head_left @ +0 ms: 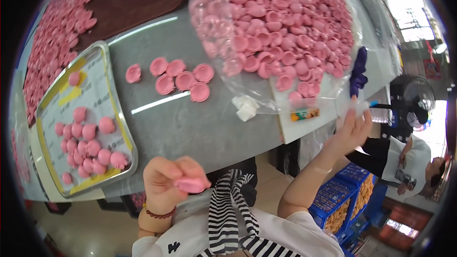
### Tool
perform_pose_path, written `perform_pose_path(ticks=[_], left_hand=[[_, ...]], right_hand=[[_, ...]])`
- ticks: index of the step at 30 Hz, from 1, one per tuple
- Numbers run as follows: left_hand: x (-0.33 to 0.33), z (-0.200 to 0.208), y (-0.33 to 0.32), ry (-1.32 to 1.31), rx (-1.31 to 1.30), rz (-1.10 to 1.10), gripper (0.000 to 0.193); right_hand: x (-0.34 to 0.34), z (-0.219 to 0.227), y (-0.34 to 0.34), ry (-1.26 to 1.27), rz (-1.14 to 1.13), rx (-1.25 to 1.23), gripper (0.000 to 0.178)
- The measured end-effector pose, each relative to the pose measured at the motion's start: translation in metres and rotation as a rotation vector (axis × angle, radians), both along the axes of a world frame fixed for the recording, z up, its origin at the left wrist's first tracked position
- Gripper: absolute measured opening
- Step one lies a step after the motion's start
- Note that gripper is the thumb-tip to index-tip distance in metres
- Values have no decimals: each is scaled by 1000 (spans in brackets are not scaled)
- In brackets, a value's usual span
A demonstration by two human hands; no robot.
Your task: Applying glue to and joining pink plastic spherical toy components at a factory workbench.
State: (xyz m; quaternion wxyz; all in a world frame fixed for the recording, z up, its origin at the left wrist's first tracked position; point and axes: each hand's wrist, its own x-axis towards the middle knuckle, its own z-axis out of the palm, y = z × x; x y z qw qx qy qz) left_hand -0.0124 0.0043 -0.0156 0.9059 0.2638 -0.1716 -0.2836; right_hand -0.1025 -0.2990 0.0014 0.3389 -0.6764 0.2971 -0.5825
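Close to my body, my left hand [172, 183] pinches a pink plastic half-shell [191, 185] above the table's near edge. My right hand [351, 131] is stretched far out to the right, its fingers around a small whitish translucent thing [360, 109] whose kind is unclear. Just beyond those fingers lies a dark purple crumpled thing [358, 74]. Several pink half-shells [184, 81] sit apart from the rest on the grey table [204, 128]. A rimmed tray [134, 154] to the left carries several rounded pink pieces [89, 132].
A large heap of pink shells [290, 24] fills a clear plastic bag [226, 78] at the back. Nearby are a crumpled white tissue [245, 108] and a small orange-green packet [305, 114] on a white board [291, 135]. More shells cover a brown cloth [133, 12]. Blue crates [333, 195] and another person [409, 162] are at right.
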Motion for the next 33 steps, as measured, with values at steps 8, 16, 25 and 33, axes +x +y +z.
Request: perform_pose_path(ticks=[8, 16, 25, 33], left_hand=[[-1, -1, -7, 678, -496, -376, 34], [-6, 7, -8, 123, 222, -17, 47], [-2, 9, 2, 124, 212, 32, 46], [6, 9, 1, 105, 241, 92, 46]], right_hand=[[-23, -19, -95, 227, -148, 0, 44], [39, 24, -54, 808, 320, -444, 35], [27, 22, -51, 808, 446, -2, 45], [36, 31, 14, 447, 530, -98, 44]])
